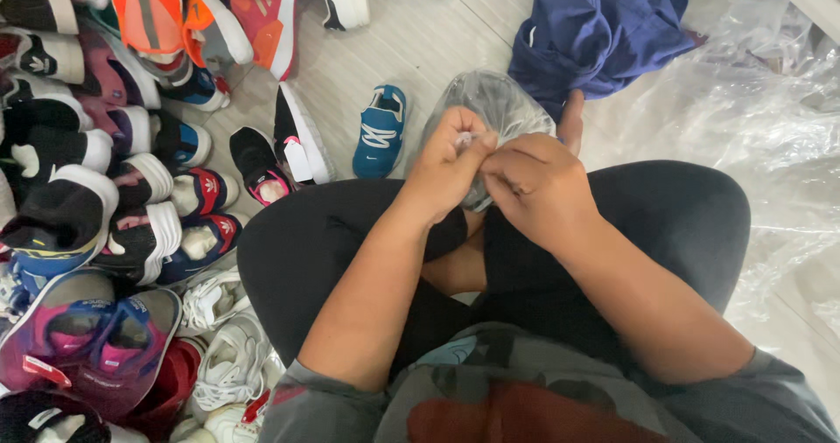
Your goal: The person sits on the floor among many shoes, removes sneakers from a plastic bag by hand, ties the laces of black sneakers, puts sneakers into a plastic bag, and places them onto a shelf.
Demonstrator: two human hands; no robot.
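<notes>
Clear crinkly plastic bag (490,110) sits over the lap, just in front of the crossed legs; its mouth is bunched but looks not yet tied or opened, can't tell which. Left hand (446,167) & right hand (538,185) meet at the bag's top, fingers curled tight, pinching the plastic. Small blue-white kid's sneaker (381,132) lies nearby on the floor.

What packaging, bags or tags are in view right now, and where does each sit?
Clear plastic bag: in front of the knees, pinched at its top by the left hand and right hand; crinkled, see-through.
Loose clear plastic sheeting: on the floor, right side; rumpled, glossy.
White hang tag: on a black shoe at centre-left; small, rectangular.
No screens or signs.
</notes>
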